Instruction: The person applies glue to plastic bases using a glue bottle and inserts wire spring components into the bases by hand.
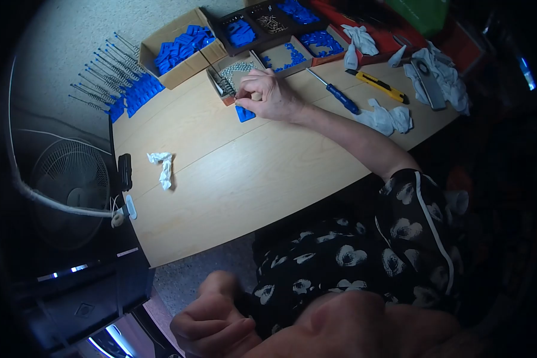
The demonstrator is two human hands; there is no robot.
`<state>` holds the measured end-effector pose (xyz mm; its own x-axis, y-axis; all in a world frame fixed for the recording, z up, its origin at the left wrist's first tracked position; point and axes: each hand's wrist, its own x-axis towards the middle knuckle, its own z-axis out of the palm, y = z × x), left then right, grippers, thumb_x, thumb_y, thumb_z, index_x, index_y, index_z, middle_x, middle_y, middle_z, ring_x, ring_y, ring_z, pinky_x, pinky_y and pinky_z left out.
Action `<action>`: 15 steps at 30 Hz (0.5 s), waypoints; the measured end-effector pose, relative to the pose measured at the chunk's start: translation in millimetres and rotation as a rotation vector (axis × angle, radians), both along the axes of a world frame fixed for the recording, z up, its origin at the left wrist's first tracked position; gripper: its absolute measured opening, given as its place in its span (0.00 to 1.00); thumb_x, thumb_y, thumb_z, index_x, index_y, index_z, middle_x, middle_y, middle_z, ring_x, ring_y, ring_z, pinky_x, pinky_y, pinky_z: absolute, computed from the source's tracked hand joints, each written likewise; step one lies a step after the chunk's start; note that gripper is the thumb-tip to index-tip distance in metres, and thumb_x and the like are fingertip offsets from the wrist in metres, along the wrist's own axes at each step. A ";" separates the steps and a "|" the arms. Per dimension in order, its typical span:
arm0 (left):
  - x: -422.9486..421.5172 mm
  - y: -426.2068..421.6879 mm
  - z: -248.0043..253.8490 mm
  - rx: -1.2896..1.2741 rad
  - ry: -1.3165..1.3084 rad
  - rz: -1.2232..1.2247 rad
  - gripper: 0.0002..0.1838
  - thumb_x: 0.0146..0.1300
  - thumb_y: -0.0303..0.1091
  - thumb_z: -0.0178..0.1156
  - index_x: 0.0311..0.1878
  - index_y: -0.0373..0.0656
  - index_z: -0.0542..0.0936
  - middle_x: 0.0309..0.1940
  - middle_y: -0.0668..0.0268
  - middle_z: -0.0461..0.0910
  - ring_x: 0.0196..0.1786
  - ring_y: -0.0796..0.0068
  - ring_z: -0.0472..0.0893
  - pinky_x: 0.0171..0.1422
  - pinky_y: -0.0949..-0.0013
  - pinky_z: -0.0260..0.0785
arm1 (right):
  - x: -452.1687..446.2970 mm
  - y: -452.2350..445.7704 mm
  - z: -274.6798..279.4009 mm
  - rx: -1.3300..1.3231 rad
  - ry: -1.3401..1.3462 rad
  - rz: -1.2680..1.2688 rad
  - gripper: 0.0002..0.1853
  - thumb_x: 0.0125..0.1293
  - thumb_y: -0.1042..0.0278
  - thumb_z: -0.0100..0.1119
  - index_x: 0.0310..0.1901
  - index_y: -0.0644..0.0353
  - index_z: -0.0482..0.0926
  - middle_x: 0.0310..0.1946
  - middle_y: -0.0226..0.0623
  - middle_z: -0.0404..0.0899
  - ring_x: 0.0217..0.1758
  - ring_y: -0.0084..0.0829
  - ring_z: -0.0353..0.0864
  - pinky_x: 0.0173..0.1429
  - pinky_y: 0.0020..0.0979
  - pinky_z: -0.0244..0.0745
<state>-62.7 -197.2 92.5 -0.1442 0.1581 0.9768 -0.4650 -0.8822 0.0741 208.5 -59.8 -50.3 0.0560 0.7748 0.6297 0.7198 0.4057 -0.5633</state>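
Along the left end of the bench's (209, 179) far edge, upright spring-wrapped rods (104, 74) stand close together; a sleeve brushing them could topple several. The left hand (215, 325) is curled in below the near edge, contents hidden. Toward the far edge, the right hand (267, 95) makes a narrow pinch beside the blue plastic piece (245, 114), which lies flat; any small part there, hidden by the fingers, could slip. Rightward, the screwdriver (342, 99) could roll if bumped.

Tabletop (221, 179) bright, surroundings dim (edges bowed, corners black).
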 end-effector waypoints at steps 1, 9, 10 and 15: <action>-1.9 -2.4 -1.8 -0.018 0.020 0.001 0.14 0.63 0.26 0.60 0.24 0.49 0.68 0.17 0.74 0.78 0.21 0.81 0.80 0.30 0.80 0.59 | 1.1 0.5 -2.0 -0.012 -0.001 -0.002 0.05 0.60 0.70 0.69 0.30 0.58 0.82 0.32 0.27 0.83 0.45 0.28 0.81 0.62 0.35 0.66; -28.5 -6.9 2.5 0.001 0.374 0.191 0.08 0.56 0.32 0.62 0.23 0.49 0.74 0.20 0.69 0.78 0.22 0.69 0.78 0.28 0.71 0.64 | 3.0 0.7 -3.8 -0.006 0.026 0.006 0.06 0.60 0.70 0.69 0.29 0.59 0.81 0.30 0.28 0.81 0.45 0.27 0.79 0.61 0.35 0.66; -35.9 -6.6 6.2 0.025 0.480 0.260 0.07 0.55 0.33 0.62 0.23 0.49 0.75 0.20 0.68 0.78 0.22 0.67 0.78 0.27 0.70 0.65 | 4.1 1.5 -4.5 0.010 0.023 0.011 0.06 0.60 0.70 0.69 0.29 0.60 0.81 0.29 0.29 0.81 0.44 0.28 0.79 0.59 0.35 0.67; -43.5 34.6 10.1 0.003 1.591 0.674 0.05 0.50 0.36 0.63 0.23 0.48 0.79 0.22 0.65 0.78 0.22 0.60 0.76 0.26 0.65 0.68 | 8.3 7.4 -6.5 0.059 0.027 0.061 0.06 0.58 0.72 0.69 0.30 0.64 0.82 0.29 0.36 0.80 0.40 0.33 0.80 0.43 0.34 0.73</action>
<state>-106.2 -162.6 102.6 0.8514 0.4781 0.2158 0.4781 -0.8765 0.0558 216.7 -52.3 -56.8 0.0279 0.7391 0.6730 0.6774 0.4811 -0.5565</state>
